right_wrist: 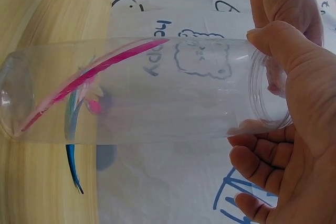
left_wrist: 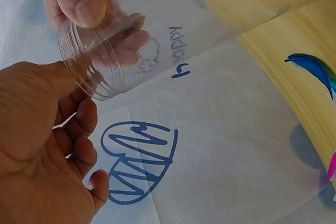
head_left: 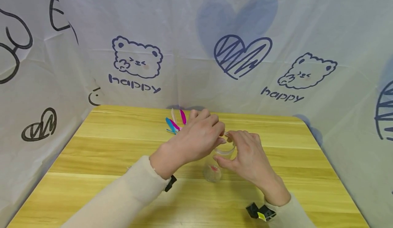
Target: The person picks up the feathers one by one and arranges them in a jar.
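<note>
A tall clear jar [right_wrist: 205, 106] with a threaded mouth is tilted, its base [head_left: 212, 174] toward the person. A long pink feather [right_wrist: 100, 73] lies slantwise inside it. My right hand [head_left: 247, 153] grips the jar close to the mouth, thumb on one side and fingers on the other. Over the mouth is my left hand [head_left: 196, 136], its fingers bent and its thumb and forefinger right at the rim [left_wrist: 79, 66]. I cannot tell whether those fingertips pinch anything, as they overlap the rim.
On the wood-grain table [head_left: 122, 142], several feathers lie at the back: a blue one [head_left: 170, 125], a magenta one [head_left: 183, 116] and a pale one [head_left: 173, 115]. A white cloth with drawn bears and hearts [head_left: 175, 50] hangs behind the table and along its sides.
</note>
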Demonstrator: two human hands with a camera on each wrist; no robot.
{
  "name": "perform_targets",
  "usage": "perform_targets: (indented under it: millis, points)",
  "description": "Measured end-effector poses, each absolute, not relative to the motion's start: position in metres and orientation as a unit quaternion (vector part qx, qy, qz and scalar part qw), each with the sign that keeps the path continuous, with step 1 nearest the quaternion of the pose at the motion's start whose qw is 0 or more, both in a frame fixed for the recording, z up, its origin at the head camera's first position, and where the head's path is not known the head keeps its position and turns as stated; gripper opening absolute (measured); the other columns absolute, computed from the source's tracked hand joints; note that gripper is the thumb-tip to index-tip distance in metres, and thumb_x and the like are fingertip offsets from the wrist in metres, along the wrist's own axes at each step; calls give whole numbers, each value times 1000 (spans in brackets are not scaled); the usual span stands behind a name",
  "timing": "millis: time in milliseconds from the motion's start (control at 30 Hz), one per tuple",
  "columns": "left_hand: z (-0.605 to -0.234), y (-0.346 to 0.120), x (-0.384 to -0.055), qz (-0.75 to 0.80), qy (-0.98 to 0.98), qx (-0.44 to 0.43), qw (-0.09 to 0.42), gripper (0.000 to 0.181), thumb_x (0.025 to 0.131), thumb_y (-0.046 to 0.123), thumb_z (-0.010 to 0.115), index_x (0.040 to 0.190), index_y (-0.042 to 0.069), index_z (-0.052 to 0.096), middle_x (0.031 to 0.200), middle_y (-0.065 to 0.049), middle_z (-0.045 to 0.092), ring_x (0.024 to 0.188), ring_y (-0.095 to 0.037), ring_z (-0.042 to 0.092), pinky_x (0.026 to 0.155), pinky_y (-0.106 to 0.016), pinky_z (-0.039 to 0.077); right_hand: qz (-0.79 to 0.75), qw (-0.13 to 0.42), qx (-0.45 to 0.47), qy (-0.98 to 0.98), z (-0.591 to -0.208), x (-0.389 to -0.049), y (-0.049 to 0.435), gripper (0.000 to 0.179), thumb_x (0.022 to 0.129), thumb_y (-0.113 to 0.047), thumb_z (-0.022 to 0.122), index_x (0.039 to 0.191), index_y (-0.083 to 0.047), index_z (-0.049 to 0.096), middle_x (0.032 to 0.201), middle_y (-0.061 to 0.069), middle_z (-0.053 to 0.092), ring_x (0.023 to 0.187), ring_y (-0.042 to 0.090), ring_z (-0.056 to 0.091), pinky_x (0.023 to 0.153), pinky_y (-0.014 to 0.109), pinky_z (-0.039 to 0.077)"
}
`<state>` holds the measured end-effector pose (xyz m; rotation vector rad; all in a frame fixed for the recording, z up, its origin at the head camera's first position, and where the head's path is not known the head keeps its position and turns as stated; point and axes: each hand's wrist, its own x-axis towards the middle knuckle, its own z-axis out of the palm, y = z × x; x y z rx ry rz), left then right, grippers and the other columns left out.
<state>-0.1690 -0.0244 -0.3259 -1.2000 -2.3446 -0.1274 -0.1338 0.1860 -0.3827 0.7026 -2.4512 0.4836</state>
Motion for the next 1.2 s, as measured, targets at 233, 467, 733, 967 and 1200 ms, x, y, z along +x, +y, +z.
perform_targets:
  millis: [233, 467, 733, 967, 1200]
  points:
    - [-329, -26, -171, -49, -856, -439, 268, 24, 103, 39, 69, 100, 16, 67, 90, 2, 60, 85, -21, 46, 78, -38, 31, 181, 272, 262, -908, -383, -133, 186, 67, 71, -44, 95, 118, -5, 65, 100, 7, 70, 94, 25, 66, 82, 45, 41]
    - [-338, -43, -190, -111, -884, -388, 238, 14, 109, 29, 60, 105, 16, 65, 98, 2, 61, 94, -22, 49, 82, -41, 31, 182, 274, 261, -908, -384, -134, 186, 66, 72, -45, 94, 115, -5, 64, 98, 7, 70, 92, 24, 66, 83, 48, 45]
    - [-362, -78, -221, -151, -927, -292, 183, 13, 108, 13, 56, 115, 9, 66, 110, -7, 64, 107, -29, 52, 88, -44, 39, 189, 263, 254, -911, -385, -133, 187, 67, 72, -46, 93, 116, -5, 63, 99, 9, 70, 93, 25, 66, 87, 51, 46]
    - [-393, -105, -238, -151, -946, -246, 148, 16, 99, 2, 58, 113, 3, 67, 111, -15, 64, 107, -35, 55, 93, -50, 49, 190, 258, 248, -914, -386, -134, 186, 68, 72, -45, 94, 117, -5, 63, 100, 8, 70, 94, 25, 67, 89, 52, 47]
    - [-414, -126, -245, -140, -962, -218, 84, 30, 97, -3, 52, 125, -6, 65, 119, -22, 66, 111, -39, 57, 102, -52, 51, 192, 257, 243, -915, -386, -134, 185, 67, 72, -44, 94, 117, -5, 64, 100, 7, 71, 94, 24, 68, 90, 52, 47]
